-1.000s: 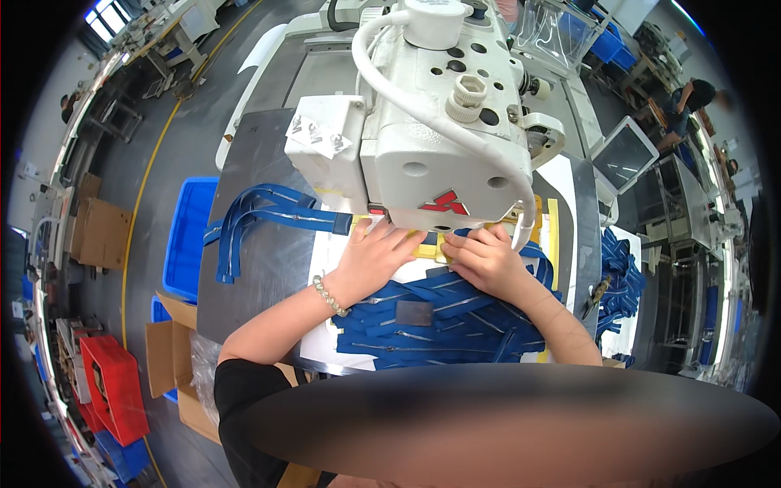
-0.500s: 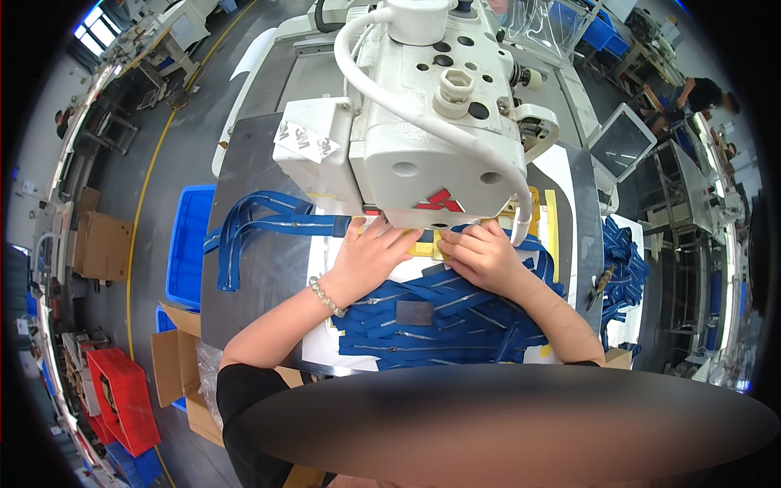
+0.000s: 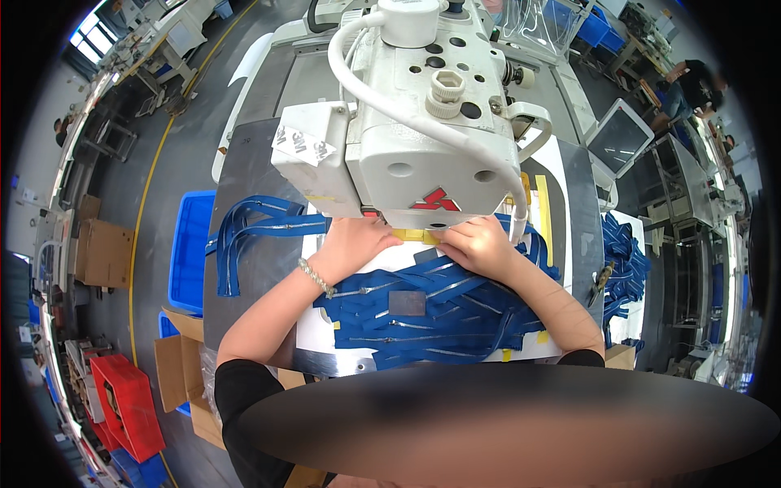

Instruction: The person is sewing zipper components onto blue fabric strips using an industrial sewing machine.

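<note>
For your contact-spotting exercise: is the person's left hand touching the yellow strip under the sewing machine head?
Touching. The head view shows the left hand with its fingertips resting on the end of the yellow strip, no gap between them, just below the sewing machine head.

floor (image 3: 175, 154): grey, yellow line | blue bin (image 3: 189, 252) | cardboard boxes (image 3: 102, 252) | red crate (image 3: 126, 407) | windows (image 3: 89, 28) bright
</note>
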Tool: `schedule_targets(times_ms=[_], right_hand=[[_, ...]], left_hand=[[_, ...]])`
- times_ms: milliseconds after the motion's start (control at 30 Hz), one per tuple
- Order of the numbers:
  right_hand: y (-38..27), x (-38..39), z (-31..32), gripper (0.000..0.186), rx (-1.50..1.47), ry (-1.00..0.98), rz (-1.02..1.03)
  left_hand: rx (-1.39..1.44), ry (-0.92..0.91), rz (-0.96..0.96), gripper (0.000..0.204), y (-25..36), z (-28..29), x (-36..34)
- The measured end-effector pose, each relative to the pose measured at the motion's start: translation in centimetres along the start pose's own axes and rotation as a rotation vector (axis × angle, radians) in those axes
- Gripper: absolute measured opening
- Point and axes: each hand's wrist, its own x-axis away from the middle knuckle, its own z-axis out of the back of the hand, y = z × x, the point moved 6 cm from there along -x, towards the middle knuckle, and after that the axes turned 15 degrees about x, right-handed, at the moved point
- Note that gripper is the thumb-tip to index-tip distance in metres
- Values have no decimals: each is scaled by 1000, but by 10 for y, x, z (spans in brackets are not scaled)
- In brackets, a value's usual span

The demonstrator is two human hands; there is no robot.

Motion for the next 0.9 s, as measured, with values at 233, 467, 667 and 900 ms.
schedule_targets(times_ms=[233,467,667,900], right_hand=[[12,8,-8,27,-11,-55,-21],[14,13,0,25,47,-35,-21],[13,12,2,25,73,-25,-4],[10,11,3,25,77,-15,-2]], left_hand=[[302,-229,198,58,-28,-10,-13],[695,-326,401,69,-28,-12,-19],[763,-229,378,64,-35,-24,-16],[658,-122,323,64,-17,-6,-10]])
